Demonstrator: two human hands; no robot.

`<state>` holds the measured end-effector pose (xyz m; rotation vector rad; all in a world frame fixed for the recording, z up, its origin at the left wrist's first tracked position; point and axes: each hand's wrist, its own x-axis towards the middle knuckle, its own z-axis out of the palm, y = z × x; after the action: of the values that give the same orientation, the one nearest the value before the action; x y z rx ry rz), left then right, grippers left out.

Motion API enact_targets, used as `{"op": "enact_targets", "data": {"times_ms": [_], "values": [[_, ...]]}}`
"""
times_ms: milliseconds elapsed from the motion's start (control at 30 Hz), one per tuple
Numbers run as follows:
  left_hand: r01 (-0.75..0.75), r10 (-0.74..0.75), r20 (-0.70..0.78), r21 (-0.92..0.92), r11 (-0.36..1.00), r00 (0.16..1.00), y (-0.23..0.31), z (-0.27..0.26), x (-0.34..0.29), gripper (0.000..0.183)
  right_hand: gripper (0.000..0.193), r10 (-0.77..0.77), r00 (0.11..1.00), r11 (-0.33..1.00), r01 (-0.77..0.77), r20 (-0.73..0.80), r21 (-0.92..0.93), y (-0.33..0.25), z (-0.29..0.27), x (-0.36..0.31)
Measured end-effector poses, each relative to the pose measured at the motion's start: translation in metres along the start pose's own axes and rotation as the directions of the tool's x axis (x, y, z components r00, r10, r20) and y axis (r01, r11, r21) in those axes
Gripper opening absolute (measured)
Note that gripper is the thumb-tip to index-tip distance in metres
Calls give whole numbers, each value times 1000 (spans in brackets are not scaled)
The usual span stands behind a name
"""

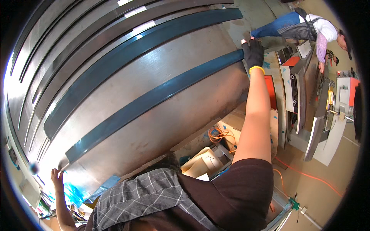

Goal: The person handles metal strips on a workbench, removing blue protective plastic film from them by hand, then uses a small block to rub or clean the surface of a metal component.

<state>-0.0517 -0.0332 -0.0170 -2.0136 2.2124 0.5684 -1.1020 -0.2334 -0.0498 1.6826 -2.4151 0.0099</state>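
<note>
A large grey metal sheet fills most of the view, tilted, with long dark-blue film strips running across it. My right hand, in a black glove with a yellow cuff, grips the sheet's far right edge at the end of the lower blue strip. My left hand, bare, holds the sheet's near left corner, where that strip's other end lies. A second, wider blue strip runs above it. More grey metal strips lie parallel further up.
Another person in a white top and jeans bends over a workbench at top right. Grey and orange machine parts stand to the right. Cardboard boxes and an orange cable lie on the floor below the sheet.
</note>
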Motion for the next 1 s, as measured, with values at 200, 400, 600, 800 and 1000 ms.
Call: {"op": "enact_targets", "data": {"times_ms": [200, 400, 600, 800, 1000], "values": [[-226, 230, -118, 48, 973, 966, -17, -23, 59, 20, 74, -150, 980, 985, 136, -129, -108, -66, -7, -11], [-268, 259, -105, -83, 960, 960, 47, -63, 79, 29, 85, -431, 867, 780, 497, -249, 381, -349, -85, -190], [-333, 308, -140, -219, 917, 941, 48, -53, 87, 31, 100, -574, 819, 481, 348, -12, 804, -628, -159, -333], [-321, 310, -85, -181, 930, 947, -33, -53, 46, 26, 102, -468, 883, 461, 281, -38, 842, -676, -187, -386], [-205, 214, 108, -85, 975, 971, -32, -72, 47, 24, 96, -140, 973, 828, 216, -183, 517, -438, -118, -239]]}}
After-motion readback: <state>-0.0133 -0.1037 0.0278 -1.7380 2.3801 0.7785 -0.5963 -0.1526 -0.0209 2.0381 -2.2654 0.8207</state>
